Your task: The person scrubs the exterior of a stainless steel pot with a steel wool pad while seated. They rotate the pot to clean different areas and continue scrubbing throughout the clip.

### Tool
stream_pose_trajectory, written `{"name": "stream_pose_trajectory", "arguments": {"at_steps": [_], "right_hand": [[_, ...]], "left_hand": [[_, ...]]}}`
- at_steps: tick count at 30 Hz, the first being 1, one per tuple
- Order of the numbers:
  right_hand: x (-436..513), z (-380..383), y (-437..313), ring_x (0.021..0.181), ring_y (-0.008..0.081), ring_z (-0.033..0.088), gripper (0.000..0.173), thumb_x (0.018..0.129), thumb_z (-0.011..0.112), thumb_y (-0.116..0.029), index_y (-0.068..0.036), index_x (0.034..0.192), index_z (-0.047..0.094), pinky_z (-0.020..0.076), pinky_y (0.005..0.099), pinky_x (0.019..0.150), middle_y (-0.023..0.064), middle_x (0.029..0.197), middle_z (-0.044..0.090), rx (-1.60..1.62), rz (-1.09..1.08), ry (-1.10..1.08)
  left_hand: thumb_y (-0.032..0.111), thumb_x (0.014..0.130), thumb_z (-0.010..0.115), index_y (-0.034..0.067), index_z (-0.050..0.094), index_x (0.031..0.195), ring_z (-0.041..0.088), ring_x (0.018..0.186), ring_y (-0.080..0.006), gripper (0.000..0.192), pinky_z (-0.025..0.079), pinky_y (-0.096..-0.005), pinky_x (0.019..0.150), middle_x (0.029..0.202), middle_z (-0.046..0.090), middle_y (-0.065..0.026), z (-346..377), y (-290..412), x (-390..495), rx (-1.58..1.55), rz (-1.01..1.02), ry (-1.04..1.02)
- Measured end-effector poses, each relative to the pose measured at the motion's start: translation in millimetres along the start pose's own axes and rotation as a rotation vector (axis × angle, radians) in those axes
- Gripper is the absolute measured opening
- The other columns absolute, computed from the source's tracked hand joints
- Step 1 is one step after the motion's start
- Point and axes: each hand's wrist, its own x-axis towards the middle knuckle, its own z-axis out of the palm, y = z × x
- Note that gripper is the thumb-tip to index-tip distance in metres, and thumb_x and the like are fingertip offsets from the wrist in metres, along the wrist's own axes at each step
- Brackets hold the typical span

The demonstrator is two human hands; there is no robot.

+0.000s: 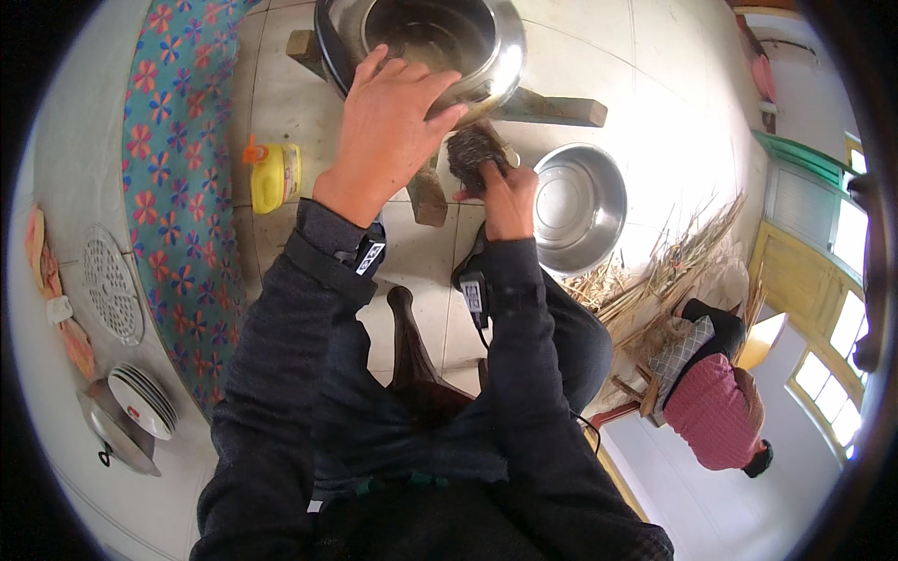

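Note:
A round metal pot (508,52) with liquid inside stands before me on crossed wooden beams (554,110). My left hand (389,126) lies over its near rim, fingers reaching to the inner edge and thumb on the outer side; the palm is hidden. Just right of it, beneath the pot's side, my right hand (511,200) grips a dark brown fibre scrubber (471,156). Beside that hand stands a stainless steel basin (579,210) with a ringed bottom. A yellow bottle (275,179) with an orange cap is on the tiles, left of my left hand.
A flower-patterned cloth (168,140) hangs along the counter at left. On the counter are stacked plates (144,403), a metal lid (119,435) and a perforated disc (112,284). Straw (652,263) lies on the floor at right, near a seated person (715,414).

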Motion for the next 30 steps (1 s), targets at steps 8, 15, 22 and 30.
{"name": "stream_pose_trajectory", "arguments": {"at_steps": [8,15,22,30], "right_hand": [[8,5,7,0.081,0.0268,0.076,0.026,0.102,0.052,0.0,0.015,0.118,0.066,0.0665,0.0381,0.052,0.0214,0.108,0.075,-0.05,-0.074,-0.069],[11,11,21,0.079,0.0279,0.074,0.028,0.104,0.057,-0.003,0.014,0.125,0.064,0.0647,0.0386,0.051,0.0206,0.108,0.074,0.34,0.118,0.001],[36,-57,19,0.076,0.0186,0.073,0.031,0.098,0.068,-0.007,0.01,0.124,0.07,0.0621,0.0322,0.053,0.0143,0.101,0.076,-0.246,0.062,0.112],[51,-18,-87,0.103,0.0386,0.075,0.047,0.082,0.085,-0.021,0.005,0.119,0.072,0.0571,0.043,0.094,0.0256,0.112,0.075,-0.736,-0.631,0.003]], "left_hand": [[0.031,0.091,0.079,0.011,0.078,0.122,0.067,0.098,-0.029,0.037,0.04,-0.0478,0.121,0.096,0.071,-0.0089,0,0,0,-0.002,0.023,0.032],[0.028,0.09,0.08,0.011,0.077,0.118,0.068,0.1,-0.0281,0.033,0.038,-0.0484,0.12,0.096,0.072,-0.0069,0,1,1,-0.014,0.003,0.013],[0.029,0.09,0.079,0.011,0.077,0.119,0.067,0.099,-0.0276,0.034,0.039,-0.0482,0.12,0.096,0.072,-0.007,-3,3,3,-0.024,0.0,-0.009],[0.03,0.093,0.077,0.008,0.077,0.122,0.068,0.099,-0.0285,0.036,0.039,-0.0481,0.12,0.096,0.072,-0.0077,-5,5,4,-0.002,-0.001,-0.041]]}}
